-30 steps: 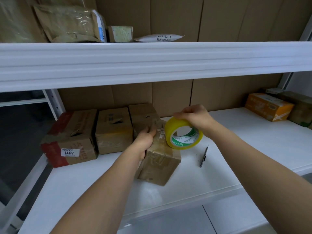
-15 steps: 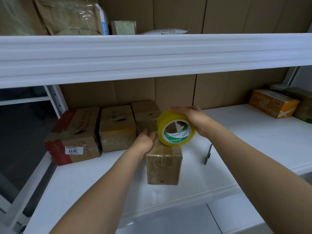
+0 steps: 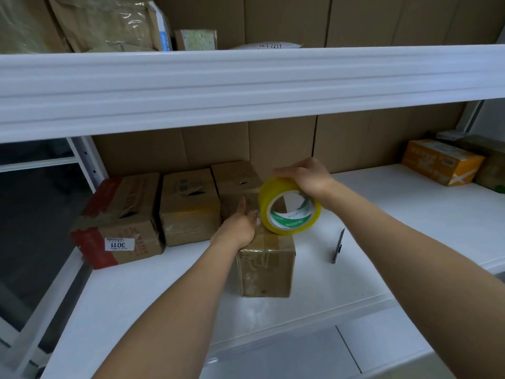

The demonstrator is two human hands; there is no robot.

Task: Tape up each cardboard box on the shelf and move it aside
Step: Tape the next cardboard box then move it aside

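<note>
left hand (image 3: 241, 225) flat on box (image 3: 266, 266) | right hand (image 3: 306, 176) grips tape roll (image 3: 289, 207) | pen (image 3: 338, 246) beside

Soft, even, cool-white light, apparently from above and behind the camera. Bright on the upper shelf edge (image 3: 246, 86) and the lower shelf board (image 3: 410, 214); dim under the overhang toward 9 o'clock. Faint sheen on the board just in front of the small box (image 3: 266, 272), mild glare on the tape roll (image 3: 289, 206). Weak shadows under boxes. Wide-angle bowing at 3 and 9 o'clock. Slightly soft overall, smeared detail on forearms at 6 o'clock.
</note>
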